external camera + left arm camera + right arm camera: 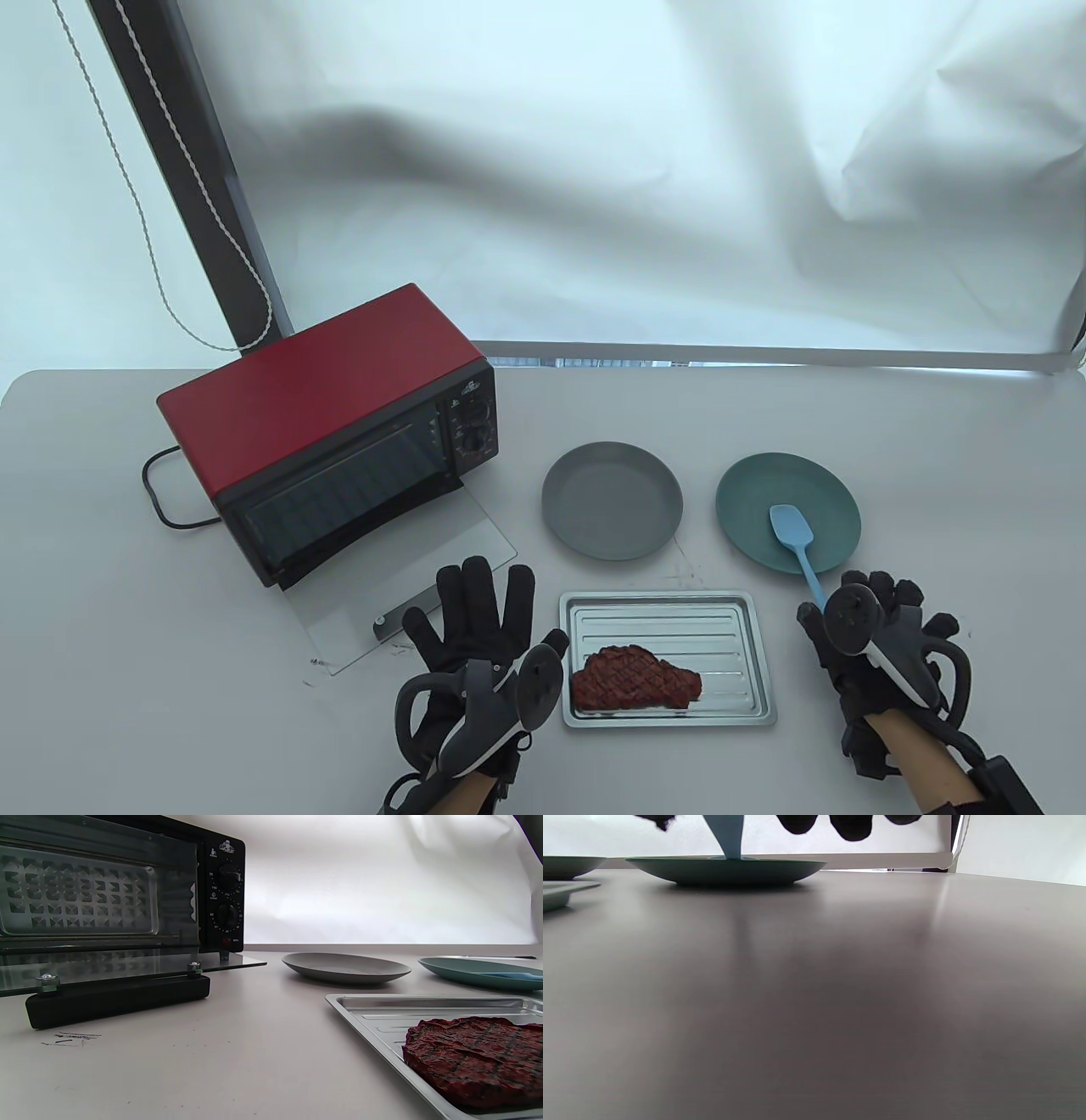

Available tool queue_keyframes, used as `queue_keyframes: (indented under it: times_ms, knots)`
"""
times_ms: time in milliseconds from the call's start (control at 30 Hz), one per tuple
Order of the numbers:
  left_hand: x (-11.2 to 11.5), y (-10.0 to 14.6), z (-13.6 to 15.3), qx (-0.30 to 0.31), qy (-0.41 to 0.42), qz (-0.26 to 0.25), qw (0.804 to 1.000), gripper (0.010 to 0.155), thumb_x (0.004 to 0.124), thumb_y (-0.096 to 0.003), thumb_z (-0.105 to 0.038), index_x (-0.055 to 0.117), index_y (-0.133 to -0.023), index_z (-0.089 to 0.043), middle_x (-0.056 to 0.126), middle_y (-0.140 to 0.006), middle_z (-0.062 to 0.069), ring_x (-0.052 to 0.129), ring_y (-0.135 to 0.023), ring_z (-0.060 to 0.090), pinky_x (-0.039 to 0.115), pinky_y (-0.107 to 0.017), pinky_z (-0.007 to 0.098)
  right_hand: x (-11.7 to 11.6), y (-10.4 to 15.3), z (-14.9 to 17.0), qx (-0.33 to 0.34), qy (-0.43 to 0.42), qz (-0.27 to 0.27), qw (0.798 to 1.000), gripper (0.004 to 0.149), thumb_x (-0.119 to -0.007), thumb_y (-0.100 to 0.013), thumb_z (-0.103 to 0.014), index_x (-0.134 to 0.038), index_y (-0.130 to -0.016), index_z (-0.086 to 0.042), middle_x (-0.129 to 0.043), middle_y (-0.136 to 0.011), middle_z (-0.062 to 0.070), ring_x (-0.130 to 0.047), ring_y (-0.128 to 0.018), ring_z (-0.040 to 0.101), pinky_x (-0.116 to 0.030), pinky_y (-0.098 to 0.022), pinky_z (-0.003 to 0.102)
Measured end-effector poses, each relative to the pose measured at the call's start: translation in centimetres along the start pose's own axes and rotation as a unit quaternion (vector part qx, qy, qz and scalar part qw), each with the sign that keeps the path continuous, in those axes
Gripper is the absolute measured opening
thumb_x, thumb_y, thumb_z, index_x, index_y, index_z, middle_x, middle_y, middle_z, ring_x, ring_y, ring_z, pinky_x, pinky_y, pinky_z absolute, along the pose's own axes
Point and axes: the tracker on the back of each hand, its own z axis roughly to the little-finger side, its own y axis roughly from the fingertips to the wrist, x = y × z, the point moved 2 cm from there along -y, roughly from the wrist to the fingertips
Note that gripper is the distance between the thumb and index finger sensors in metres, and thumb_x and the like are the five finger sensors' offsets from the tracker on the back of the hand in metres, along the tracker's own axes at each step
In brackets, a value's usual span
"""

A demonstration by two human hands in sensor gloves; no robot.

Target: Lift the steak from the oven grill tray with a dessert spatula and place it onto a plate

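The right hand (878, 649) is pinching the blue dessert spatula (797, 543) by its handle end, blade lying up-left on the teal plate (836, 497), while the steak (636, 679) is waiting leftward in the grill tray (730, 611), long axis crosswise.

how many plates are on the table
2: a grey plate beyond the tray, right of the oven, and a teal plate further right, with the spatula blade resting in it.
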Motion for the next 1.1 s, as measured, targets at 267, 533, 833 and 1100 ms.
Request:
queue_keyframes:
  times_ms: [267,533,833,1100]
  knots:
    - [0.0,0.0,-0.1,-0.001,-0.002,-0.001,1.0,0.075,0.043,-0.0607,-0.061,0.018,-0.12,-0.021,0.01,-0.122,0.029,0.015,-0.11,0.056,0.021,-0.063,0.083,-0.1,0.0,0.0,-0.008,-0.009,0.004,1.0,0.066,-0.052,-0.066,-0.057,-0.06,-0.111,-0.009,-0.062,-0.116,0.032,-0.055,-0.109,0.054,-0.033,-0.068,0.082]
    - [-0.1,0.1,-0.1,0.0,-0.001,-0.001,1.0,0.075,0.043,-0.0607,-0.061,0.018,-0.12,-0.021,0.01,-0.122,0.029,0.015,-0.11,0.056,0.021,-0.063,0.083,0.1,0.0,0.3,-0.016,-0.016,0.009,1.0,0.058,-0.054,-0.066,-0.053,-0.071,-0.104,-0.013,-0.077,-0.108,0.026,-0.069,-0.104,0.047,-0.041,-0.07,0.079]
    - [-0.1,0.1,-0.1,-0.001,-0.001,-0.002,1.0,0.075,0.043,-0.0607,-0.061,0.018,-0.12,-0.021,0.01,-0.121,0.029,0.015,-0.11,0.056,0.022,-0.063,0.082,1.2,0.1,0.3,-0.016,-0.02,0.04,0.999,0.05,-0.061,-0.065,-0.049,-0.071,-0.1,-0.015,-0.084,-0.102,0.022,-0.079,-0.097,0.043,-0.052,-0.071,0.071]
    - [0.0,0.1,0.0,-0.004,-0.001,0.001,1.0,0.075,0.043,-0.0607,-0.06,0.018,-0.12,-0.021,0.011,-0.122,0.029,0.016,-0.11,0.056,0.022,-0.063,0.082,3.2,0.9,0.1,-0.003,-0.044,0.091,0.995,0.045,-0.066,-0.063,-0.046,-0.073,-0.097,-0.017,-0.091,-0.094,0.016,-0.089,-0.089,0.036,-0.064,-0.069,0.063]
